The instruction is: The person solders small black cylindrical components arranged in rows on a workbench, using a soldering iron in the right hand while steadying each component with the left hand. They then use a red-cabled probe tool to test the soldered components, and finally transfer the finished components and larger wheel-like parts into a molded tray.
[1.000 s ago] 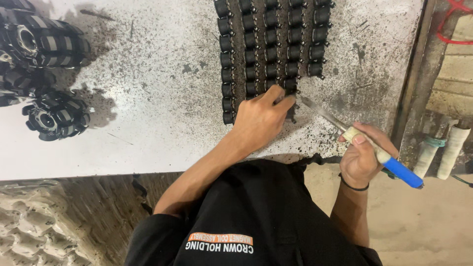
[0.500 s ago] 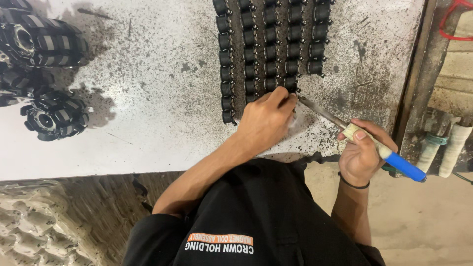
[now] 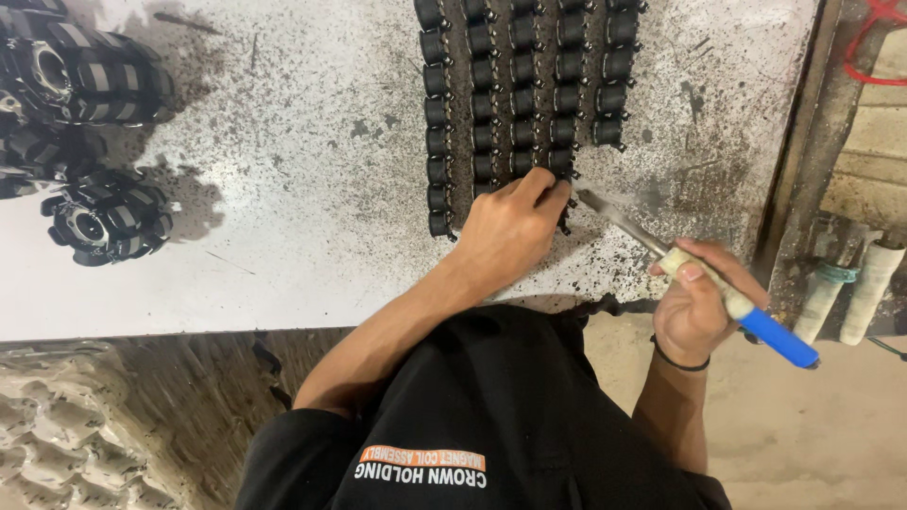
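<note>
Several rows of small black coils (image 3: 524,85) lie on a white, soot-speckled table (image 3: 283,246). My left hand (image 3: 510,231) rests at the near end of the rows, its fingertips pinching the last small black coil (image 3: 565,219) of one row. My right hand (image 3: 697,307) grips a soldering iron (image 3: 661,255) with a blue handle end. The iron's metal tip points up-left and sits just to the right of my left fingertips, close to the held coil. My hand hides most of that coil.
Three black wound stators (image 3: 104,217) sit at the table's left edge. Right of the table run a grimy metal rail (image 3: 803,161), two white tubes (image 3: 864,293) and a red cable (image 3: 874,28). My black shirt (image 3: 491,425) fills the bottom.
My left hand's fingers have crept slightly right and up onto the end coil. The soldering iron and my right hand have barely moved.
</note>
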A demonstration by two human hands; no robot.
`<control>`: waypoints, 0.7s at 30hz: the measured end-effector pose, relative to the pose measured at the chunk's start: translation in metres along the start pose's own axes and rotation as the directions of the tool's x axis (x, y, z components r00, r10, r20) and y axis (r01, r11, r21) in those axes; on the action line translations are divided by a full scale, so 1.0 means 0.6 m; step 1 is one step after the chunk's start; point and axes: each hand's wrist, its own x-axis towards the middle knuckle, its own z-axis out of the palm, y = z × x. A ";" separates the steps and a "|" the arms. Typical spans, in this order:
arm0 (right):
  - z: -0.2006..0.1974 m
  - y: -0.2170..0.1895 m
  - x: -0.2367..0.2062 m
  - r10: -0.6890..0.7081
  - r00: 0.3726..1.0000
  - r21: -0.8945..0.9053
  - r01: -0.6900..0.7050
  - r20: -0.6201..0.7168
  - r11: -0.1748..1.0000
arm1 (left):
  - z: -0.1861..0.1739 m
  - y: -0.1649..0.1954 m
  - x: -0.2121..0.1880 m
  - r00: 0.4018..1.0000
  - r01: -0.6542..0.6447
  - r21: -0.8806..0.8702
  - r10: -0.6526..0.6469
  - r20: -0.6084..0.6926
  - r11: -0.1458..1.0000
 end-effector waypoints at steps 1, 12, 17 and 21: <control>-0.001 0.001 0.000 0.006 1.000 -0.009 -0.006 -0.013 1.000 | 0.000 0.000 -0.001 1.000 -0.019 0.028 0.019 0.010 0.999; -0.008 0.002 0.004 0.010 1.000 0.005 -0.010 0.007 1.000 | 0.003 0.003 0.000 0.999 -0.024 0.042 0.022 0.030 0.999; -0.010 -0.002 0.003 0.025 1.000 0.004 -0.025 0.015 1.000 | 0.010 0.000 0.000 1.000 0.003 0.004 -0.003 0.010 1.000; -0.012 -0.004 -0.002 0.019 1.000 -0.026 -0.018 0.021 1.000 | 0.018 -0.003 0.009 0.999 0.011 -0.004 -0.011 0.030 1.000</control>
